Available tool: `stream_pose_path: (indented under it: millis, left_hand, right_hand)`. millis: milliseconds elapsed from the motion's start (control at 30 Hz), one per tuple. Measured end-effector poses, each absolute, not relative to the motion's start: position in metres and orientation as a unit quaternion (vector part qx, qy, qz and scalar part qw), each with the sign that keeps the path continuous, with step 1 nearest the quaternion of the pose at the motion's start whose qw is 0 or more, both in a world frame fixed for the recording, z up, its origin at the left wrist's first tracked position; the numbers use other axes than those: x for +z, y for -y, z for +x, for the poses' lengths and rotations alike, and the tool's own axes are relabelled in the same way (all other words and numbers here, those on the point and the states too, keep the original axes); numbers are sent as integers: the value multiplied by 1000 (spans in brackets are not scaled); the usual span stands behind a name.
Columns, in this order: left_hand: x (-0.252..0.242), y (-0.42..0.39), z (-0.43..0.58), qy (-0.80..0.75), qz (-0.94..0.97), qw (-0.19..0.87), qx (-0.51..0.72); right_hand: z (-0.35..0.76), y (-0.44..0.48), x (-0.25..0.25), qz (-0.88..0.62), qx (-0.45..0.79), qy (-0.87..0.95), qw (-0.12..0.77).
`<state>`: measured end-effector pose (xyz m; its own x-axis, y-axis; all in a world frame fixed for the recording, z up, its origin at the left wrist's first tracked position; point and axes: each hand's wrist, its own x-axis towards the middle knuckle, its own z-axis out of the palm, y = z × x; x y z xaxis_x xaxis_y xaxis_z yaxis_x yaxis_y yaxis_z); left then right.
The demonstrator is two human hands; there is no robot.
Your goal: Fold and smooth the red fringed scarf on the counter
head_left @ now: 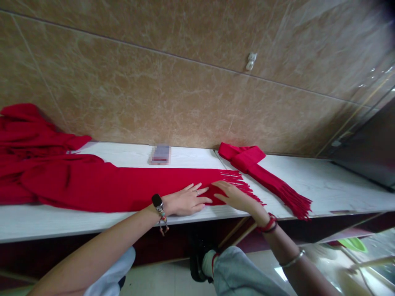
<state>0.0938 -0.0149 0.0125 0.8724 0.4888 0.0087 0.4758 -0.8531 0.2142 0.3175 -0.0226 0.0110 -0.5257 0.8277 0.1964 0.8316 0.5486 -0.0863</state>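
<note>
A long red scarf lies stretched along the white shelf, its fringed end toward the right. My left hand rests flat on the scarf near that end, fingers spread, a ring on one finger and a watch on the wrist. My right hand lies palm down on the fringed end, fingers stretched out, red bands on the wrist. A second red scarf, folded narrow with a fringe, lies at an angle just to the right.
More red cloth is heaped at the far left of the shelf. A small blurred flat object lies by the brown tiled wall. A dark panel stands at the right. My knees and a shoe show below the shelf.
</note>
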Motion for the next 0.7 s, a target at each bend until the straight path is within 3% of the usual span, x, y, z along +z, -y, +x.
stream_pose_path:
  millis: [133, 300, 533, 700]
  left_hand:
    - [11, 16, 92, -233, 968, 79, 40]
    - [9, 15, 91, -236, 967, 82, 51]
    - [12, 14, 91, -229, 967, 97, 61]
    - [13, 17, 91, -264, 959, 91, 42]
  right_hand:
    - [330, 11, -22, -459, -75, 885, 41]
    - [380, 5, -25, -475, -116, 872, -10]
    - [340, -5, 1, -552, -124, 816, 119]
    - [302, -17, -15, -481, -56, 871, 77]
